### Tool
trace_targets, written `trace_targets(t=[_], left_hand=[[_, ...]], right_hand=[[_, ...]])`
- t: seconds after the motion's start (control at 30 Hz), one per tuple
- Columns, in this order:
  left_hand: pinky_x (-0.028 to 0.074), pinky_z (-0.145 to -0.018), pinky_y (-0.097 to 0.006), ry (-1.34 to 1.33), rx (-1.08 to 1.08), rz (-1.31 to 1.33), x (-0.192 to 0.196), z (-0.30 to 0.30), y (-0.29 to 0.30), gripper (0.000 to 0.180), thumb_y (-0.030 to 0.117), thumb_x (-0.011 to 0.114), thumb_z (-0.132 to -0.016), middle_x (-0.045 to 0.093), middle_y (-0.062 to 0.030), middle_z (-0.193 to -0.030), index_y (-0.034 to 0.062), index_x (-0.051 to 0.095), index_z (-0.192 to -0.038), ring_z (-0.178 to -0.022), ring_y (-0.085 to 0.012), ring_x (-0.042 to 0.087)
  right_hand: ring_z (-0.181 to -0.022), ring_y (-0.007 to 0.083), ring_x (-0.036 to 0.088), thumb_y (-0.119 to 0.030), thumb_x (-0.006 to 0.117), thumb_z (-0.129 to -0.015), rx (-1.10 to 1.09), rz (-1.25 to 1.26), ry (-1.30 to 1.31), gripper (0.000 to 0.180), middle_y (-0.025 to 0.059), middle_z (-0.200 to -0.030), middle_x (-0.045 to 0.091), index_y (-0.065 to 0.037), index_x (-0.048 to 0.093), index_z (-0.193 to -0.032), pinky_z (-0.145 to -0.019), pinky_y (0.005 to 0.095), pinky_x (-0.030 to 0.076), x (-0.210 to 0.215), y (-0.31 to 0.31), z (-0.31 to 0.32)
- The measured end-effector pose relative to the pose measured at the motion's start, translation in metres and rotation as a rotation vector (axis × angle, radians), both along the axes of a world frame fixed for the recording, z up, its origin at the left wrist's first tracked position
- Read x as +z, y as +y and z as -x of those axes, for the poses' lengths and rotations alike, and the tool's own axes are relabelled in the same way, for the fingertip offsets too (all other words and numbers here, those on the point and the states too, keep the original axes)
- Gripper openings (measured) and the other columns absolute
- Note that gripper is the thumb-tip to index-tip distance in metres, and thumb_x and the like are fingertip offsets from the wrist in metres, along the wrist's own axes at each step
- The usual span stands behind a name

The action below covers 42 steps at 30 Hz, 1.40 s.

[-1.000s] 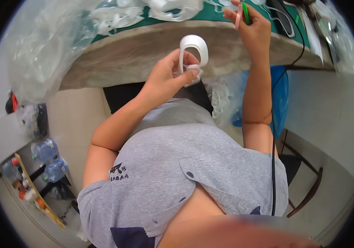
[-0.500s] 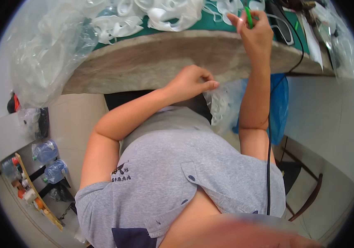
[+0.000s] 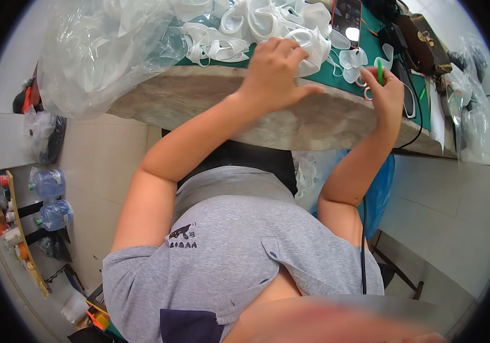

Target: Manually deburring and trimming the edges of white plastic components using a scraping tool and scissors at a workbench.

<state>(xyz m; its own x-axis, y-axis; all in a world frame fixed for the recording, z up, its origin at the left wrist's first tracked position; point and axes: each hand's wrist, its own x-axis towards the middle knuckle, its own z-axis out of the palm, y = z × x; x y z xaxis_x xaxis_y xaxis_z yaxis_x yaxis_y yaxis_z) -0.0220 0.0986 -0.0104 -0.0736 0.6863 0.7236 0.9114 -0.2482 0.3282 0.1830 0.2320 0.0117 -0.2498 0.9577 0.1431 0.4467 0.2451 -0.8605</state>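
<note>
My left hand (image 3: 276, 71) reaches over the front edge of the table, palm down. Its thumb is spread wide, and its fingertips are at the near side of a heap of white cup-shaped pieces with straps (image 3: 308, 46). I cannot tell whether they touch it. My right hand (image 3: 388, 94) is over the table's right part, closed around a slim green tool (image 3: 380, 73) whose kind is mostly hidden. Two small pink rings (image 3: 367, 93), like scissor handles, show beside its fingers. Several thin white cut pieces (image 3: 352, 62) lie on the green mat (image 3: 328, 74) between my hands.
A big clear plastic bag (image 3: 102, 57) of white pieces hangs over the table's left end. A phone (image 3: 346, 22) lies at the back, near a brown bag (image 3: 422, 40). A black cable (image 3: 364, 246) runs down beside my right arm. A blue bag (image 3: 379, 188) is under the table.
My left hand has moved from in front of the table edge up to the white heap, and its fingers have spread. My right hand keeps the green tool. The view has shifted.
</note>
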Motion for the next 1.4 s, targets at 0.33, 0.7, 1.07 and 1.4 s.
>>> trace_targets(t=[0.33, 0.7, 1.07, 1.4], left_hand=[[0.047, -0.081, -0.036, -1.279, -0.455, 0.232, 0.028, 0.023, -0.019, 0.03, 0.013, 0.059, -0.075, 0.066, -0.0171, -0.106, 0.001, 0.058, -0.103, -0.085, -0.0247, 0.063], [0.038, -0.053, -0.019, -1.4, -0.208, 0.141, 0.014, 0.048, -0.038, 0.031, 0.027, 0.069, -0.087, 0.065, -0.0022, -0.087, 0.0041, 0.064, -0.107, -0.056, -0.0039, 0.047], [0.047, -0.06, -0.019, -1.225, -0.18, -0.009, 0.029, 0.06, -0.039, 0.038, 0.023, 0.072, -0.085, 0.066, -0.0014, -0.093, 0.0008, 0.064, -0.115, -0.077, -0.005, 0.058], [0.043, -0.055, -0.018, -1.317, -0.242, 0.165, 0.036, 0.067, -0.041, 0.037, 0.018, 0.073, -0.083, 0.066, -0.0023, -0.085, -0.0017, 0.063, -0.112, -0.064, -0.0032, 0.053]], right_hand=[[-0.054, 0.0102, 0.046, -0.038, 0.047, -0.099, 0.234, 0.317, 0.97, 0.048, 0.0044, -0.065, 0.053, 0.001, 0.064, -0.077, -0.047, 0.0217, 0.035, -0.004, -0.048, 0.058], [-0.076, 0.0131, 0.062, -0.011, 0.061, -0.092, 0.498, -0.122, 0.791, 0.017, 0.0129, -0.094, 0.067, 0.003, 0.062, -0.103, -0.07, 0.0244, 0.049, -0.007, -0.067, 0.112], [-0.078, 0.0211, 0.064, 0.001, 0.069, -0.079, 0.58, -0.798, 0.458, 0.018, 0.0099, -0.092, 0.069, -0.003, 0.067, -0.097, -0.067, 0.0269, 0.05, 0.008, -0.054, 0.144], [-0.076, 0.0205, 0.063, 0.001, 0.068, -0.081, 0.435, -0.873, 0.267, 0.013, 0.0103, -0.089, 0.068, -0.001, 0.066, -0.094, -0.066, 0.0259, 0.049, 0.008, -0.044, 0.148]])
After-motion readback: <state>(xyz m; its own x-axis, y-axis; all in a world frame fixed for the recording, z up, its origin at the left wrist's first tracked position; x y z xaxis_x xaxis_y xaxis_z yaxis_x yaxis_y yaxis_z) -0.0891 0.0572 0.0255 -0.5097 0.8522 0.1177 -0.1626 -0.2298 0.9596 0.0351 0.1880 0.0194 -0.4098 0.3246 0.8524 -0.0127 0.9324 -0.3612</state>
